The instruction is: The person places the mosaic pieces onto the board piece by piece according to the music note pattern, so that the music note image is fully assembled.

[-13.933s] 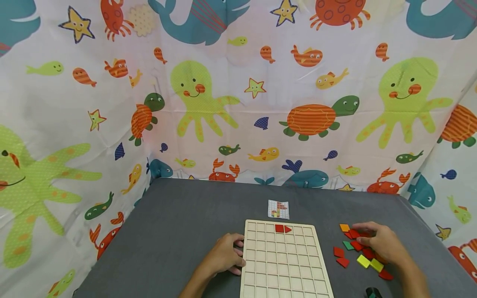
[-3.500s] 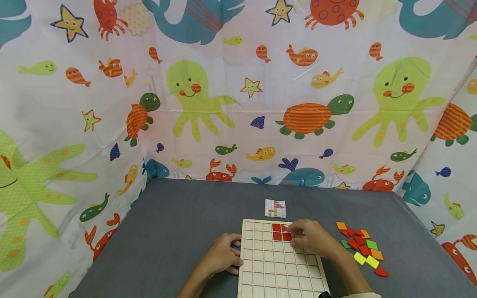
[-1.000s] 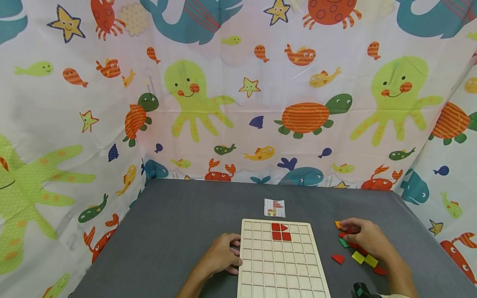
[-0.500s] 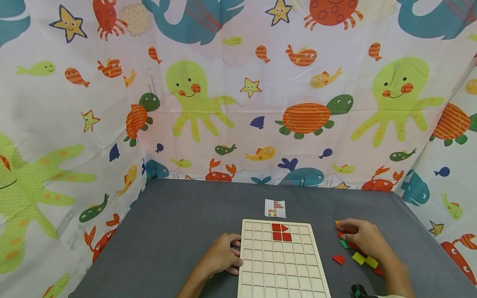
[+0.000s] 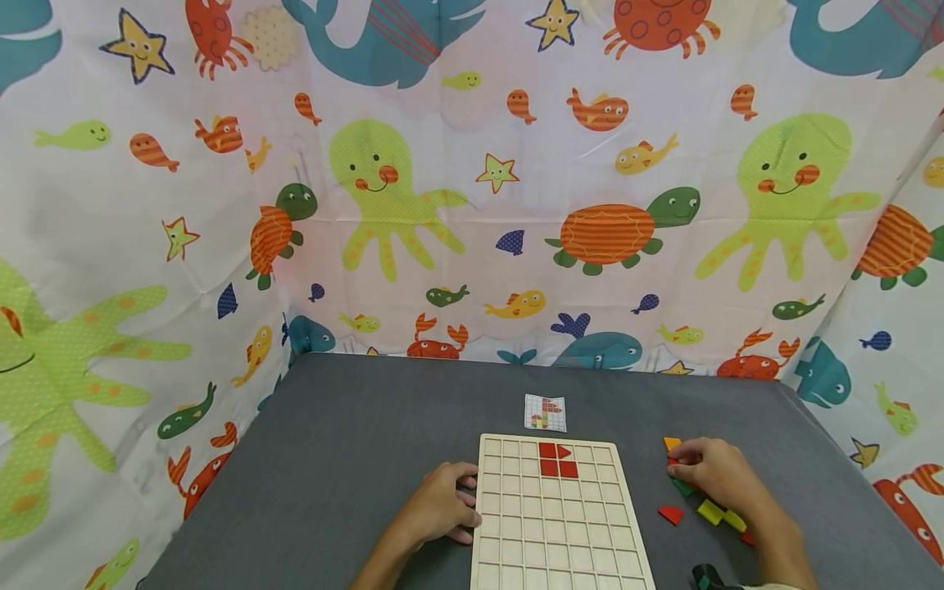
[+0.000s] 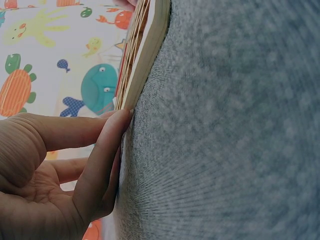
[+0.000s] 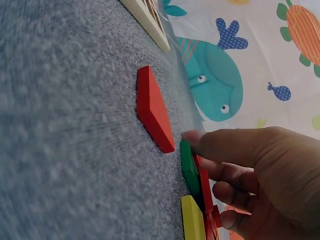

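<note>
A pale wooden grid board [image 5: 556,524] holds three red squares [image 5: 549,468] and a red triangle [image 5: 564,451] near its far edge. My left hand [image 5: 442,504] rests at the board's left side, its fingertips [image 6: 125,117] touching the edge. Over at the right, my right hand [image 5: 719,471] is at the loose tiles, and a red tile [image 5: 671,460] shows between its thumb and forefinger tips. Beneath that hand lie a green tile [image 7: 188,165] and a yellow tile [image 7: 192,215]; other red ones are partly hidden. One red tile [image 7: 157,112] lies apart, nearer the board.
A small pattern card [image 5: 545,412] lies beyond the board's far edge. At the pile's far end is an orange tile [image 5: 671,443]. A dark strapped device [image 5: 706,576] sits by the right forearm. Sea-animal cloth [image 5: 472,205] hangs behind the grey table [image 5: 369,426].
Two red squares have joined the board's top pieces. My right hand has gone from the board back to the tiles and just edged left, a red tile moving with it. The left hand stays put.
</note>
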The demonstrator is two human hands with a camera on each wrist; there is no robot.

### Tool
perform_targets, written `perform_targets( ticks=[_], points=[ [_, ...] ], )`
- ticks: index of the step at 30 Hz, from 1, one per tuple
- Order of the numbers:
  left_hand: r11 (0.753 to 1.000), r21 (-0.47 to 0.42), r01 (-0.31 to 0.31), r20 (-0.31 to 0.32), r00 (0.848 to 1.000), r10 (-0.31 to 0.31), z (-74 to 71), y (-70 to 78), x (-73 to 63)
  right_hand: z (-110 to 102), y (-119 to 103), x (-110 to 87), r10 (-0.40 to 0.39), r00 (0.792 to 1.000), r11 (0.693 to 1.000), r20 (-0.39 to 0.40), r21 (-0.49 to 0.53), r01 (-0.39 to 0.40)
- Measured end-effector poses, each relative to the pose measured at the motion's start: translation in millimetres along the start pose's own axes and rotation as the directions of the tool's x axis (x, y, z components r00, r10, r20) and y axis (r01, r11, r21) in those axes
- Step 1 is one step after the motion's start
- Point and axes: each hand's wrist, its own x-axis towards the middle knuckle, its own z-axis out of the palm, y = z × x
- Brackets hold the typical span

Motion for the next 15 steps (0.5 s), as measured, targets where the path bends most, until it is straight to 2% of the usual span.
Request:
perform_targets(
  ticks=[7, 15],
  points=[
    [1.0, 0.002, -0.005, 0.003, 1.0, 0.005, 0.2, 0.8, -0.7, 4.6, -7.6, 1.2, -0.033, 0.999, 0.999, -0.011, 0.003, 0.033],
    [1.0, 0.009, -0.011, 0.003, 1.0, 0.011, 0.3, 0.5, -1.0, 15.4, -31.2, 0.3, -0.083, 0.997, 0.99, 0.0, 0.114, 0.082]
  ],
)
